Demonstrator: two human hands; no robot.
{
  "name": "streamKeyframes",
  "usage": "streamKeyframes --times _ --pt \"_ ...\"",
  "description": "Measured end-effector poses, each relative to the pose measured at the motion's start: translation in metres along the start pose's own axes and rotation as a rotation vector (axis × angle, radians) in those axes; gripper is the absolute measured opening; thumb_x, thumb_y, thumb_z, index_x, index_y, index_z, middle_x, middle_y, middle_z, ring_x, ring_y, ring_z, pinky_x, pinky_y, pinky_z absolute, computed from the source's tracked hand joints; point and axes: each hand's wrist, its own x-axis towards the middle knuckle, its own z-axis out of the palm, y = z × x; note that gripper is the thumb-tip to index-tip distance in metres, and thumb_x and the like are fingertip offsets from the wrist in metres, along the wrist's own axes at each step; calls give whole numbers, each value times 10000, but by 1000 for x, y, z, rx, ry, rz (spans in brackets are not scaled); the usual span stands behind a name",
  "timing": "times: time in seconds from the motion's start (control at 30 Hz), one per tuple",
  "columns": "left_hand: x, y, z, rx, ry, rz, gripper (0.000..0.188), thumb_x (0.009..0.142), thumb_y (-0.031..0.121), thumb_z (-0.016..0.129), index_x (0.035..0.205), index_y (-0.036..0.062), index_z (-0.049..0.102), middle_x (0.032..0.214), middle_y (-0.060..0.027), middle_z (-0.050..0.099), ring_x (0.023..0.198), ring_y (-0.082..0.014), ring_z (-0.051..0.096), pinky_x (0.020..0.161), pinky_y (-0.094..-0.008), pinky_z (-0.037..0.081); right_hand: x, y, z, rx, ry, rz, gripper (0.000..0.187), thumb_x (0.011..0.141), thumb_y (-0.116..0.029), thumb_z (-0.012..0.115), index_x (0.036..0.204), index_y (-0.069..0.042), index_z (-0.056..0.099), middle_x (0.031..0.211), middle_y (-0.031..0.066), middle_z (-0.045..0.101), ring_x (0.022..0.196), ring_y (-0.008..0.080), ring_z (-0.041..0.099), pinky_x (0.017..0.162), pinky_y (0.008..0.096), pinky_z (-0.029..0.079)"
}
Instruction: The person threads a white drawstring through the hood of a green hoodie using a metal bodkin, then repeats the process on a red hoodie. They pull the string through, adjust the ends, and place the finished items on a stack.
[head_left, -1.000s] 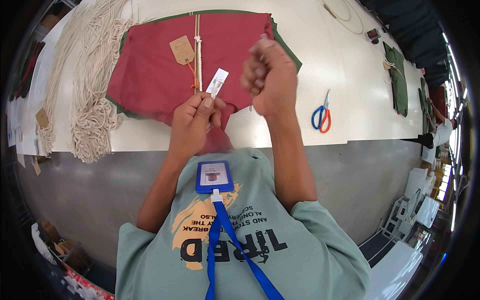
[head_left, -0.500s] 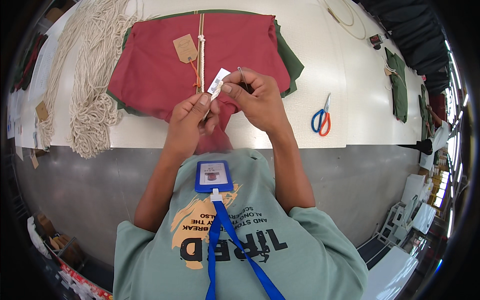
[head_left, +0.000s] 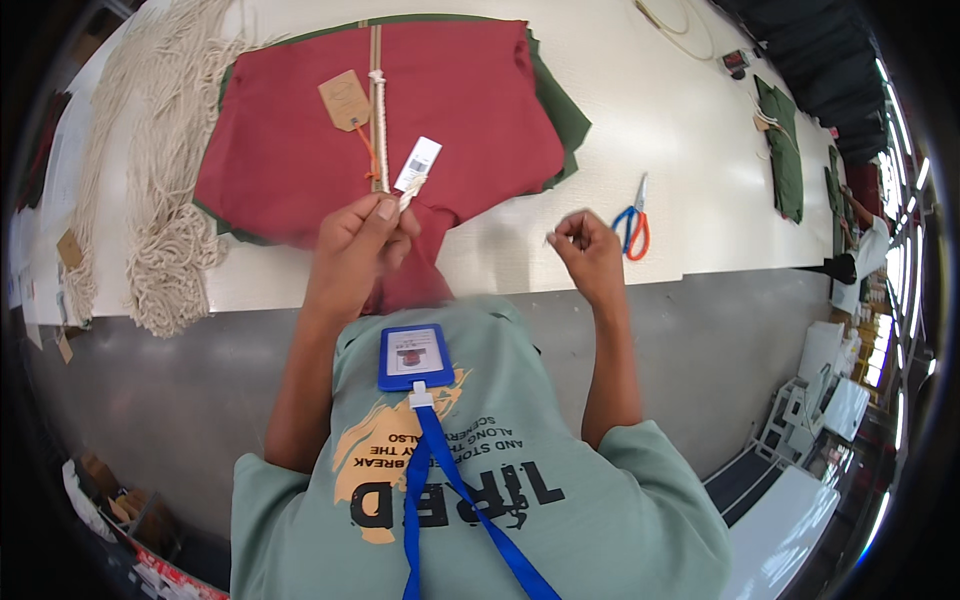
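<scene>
My left hand pinches the end of a white cord, with a small white label standing up just beyond the fingertips. Under and past it lies a folded maroon fabric piece with green cloth showing at its edges. A tan strip with braided white cord runs down its middle, and a brown paper tag hangs there on orange string. My right hand is off to the right, thumb and fingers pressed together; what they grip is too small to make out. Scissors with blue and orange handles lie beside it.
Bundles of off-white cord hang over the table's near left edge. Folded green pieces lie at the far right, near a small dark object and a loop of pale tubing. Another person is at the right.
My right hand has let go of the label and cord and moved right, toward the scissors. The thin metal needle-like tool seen in it before no longer shows clearly. My left hand keeps its pinch.
</scene>
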Motion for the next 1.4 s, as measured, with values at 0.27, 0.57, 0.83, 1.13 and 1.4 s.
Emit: streamKeyframes --times 0.27,0.57,0.83,1.13,1.4 --pt "20 -6 7 123 -33 25 326 1053 266 478 922 11 632 636 23 486 546 -38 366 496 -217 268 -87 148 -44 -110 226 508 163 857 16 636 999 34 715 743 71 689 588 137 630 540 275 503" --pt "28 -2 16 221 -91 42 322 1065 249 466 899 17 616 631 31 457 559 -37 351 513 -221 276 -129 234 -56 132 541 690 298 835 57 462 1042 59 676 827 143 702 712 213 697 575 322 564" --pt "25 -6 12 229 -106 64 323 1074 251 470 889 28 613 628 35 468 552 -25 351 511 -216 268 -133 253 -71 -817 784 332 249 918 -150 555 984 48 691 859 237 691 709 387 674 712 475 542" --pt "22 -9 21 363 -176 38 331 1063 230 480 855 20 628 634 21 499 581 -52 425 540 -236 331 -5 141 -12 183 416 454 193 933 -222 625 932 -29 623 655 8 538 490 92 474 413 271 364" --pt "12 1 33 553 -243 54 302 1038 181 472 896 -8 660 624 -15 523 602 -89 475 599 -274 406 77 123 32 -412 492 477 254 879 -273 674 985 -47 724 941 159 746 906 366 714 813 444 560"
